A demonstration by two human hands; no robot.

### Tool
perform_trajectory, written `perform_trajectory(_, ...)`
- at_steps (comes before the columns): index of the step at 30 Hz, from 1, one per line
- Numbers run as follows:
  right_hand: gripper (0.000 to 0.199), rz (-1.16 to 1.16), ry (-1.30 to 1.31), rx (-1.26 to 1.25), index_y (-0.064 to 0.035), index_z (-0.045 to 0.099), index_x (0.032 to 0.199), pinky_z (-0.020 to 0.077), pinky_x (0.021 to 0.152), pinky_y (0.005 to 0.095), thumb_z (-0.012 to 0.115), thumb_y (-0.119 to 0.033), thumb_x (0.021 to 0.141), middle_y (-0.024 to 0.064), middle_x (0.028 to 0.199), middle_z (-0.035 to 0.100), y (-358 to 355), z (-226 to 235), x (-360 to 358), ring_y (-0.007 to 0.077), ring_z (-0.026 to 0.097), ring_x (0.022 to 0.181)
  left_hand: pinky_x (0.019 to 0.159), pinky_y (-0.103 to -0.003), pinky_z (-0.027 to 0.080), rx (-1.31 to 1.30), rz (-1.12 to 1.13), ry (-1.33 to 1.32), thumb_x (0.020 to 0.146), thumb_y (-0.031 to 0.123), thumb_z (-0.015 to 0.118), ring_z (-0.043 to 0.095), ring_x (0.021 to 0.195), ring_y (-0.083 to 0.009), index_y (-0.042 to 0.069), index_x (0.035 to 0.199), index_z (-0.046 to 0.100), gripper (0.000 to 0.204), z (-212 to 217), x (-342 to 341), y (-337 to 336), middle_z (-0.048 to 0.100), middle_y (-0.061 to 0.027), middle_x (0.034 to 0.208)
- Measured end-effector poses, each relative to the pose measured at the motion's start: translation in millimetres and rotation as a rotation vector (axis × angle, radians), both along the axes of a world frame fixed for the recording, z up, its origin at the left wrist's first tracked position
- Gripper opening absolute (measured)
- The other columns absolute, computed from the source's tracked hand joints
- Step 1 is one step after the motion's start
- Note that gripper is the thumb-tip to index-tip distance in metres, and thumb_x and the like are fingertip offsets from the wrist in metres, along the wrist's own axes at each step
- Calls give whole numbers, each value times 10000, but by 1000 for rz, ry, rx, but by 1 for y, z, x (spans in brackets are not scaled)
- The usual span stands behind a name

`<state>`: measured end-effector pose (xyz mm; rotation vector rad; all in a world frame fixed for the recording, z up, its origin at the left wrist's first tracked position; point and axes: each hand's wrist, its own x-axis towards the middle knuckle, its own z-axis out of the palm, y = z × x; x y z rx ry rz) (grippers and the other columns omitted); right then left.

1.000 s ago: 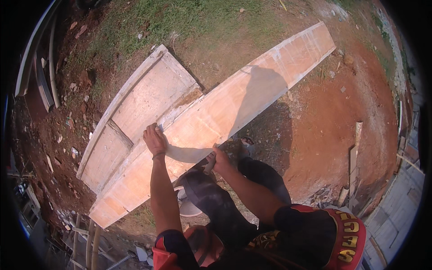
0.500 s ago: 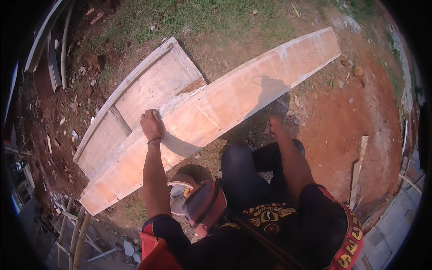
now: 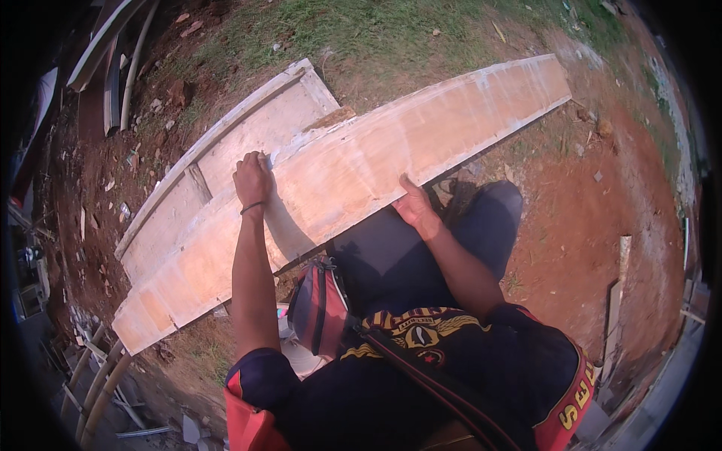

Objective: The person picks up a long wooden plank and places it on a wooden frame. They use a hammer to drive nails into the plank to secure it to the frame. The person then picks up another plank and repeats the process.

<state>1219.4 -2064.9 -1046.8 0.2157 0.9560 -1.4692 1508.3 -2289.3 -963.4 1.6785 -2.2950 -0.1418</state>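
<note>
yellow letters (image 3: 580, 395) stand on the red right sleeve band (image 3: 555, 430) of the dark shirt (image 3: 481, 368), smaller lettering on its chest emblem (image 3: 421, 336).

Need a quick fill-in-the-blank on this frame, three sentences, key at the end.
1. A dark band circles the person's ____ (left/right) wrist.
2. The right hand is at the ____ (near/far) long edge of the long board.
3. The bare soil toward the picture's right is ____ (reddish/grey).

Missing words: left; near; reddish.

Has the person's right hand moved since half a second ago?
Yes: the right hand moved left, farther from the pale stick at right, and touches the near edge of the long panel.
</note>
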Motion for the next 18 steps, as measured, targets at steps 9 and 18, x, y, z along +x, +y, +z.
perform_trajectory(9,497,-46,87,-5,15,467,1307,431,1036,455,683,-91,872,133,1271,568,12,22,-2,275,545,1188,753,-462,480,-22,-63,89,959,247,473,593,860,-353,56,907,645,262,-1,3,4,645,-129,920)
perform_trajectory(18,517,-161,185,-242,-47,445,1355,426,1047,418,635,-2,876,101,1296,553,13,56,8,237,539,1198,728,-477,473,-17,-59,143,959,236,474,593,826,-376,35,829,641,292,1,-1,9,637,-168,851)
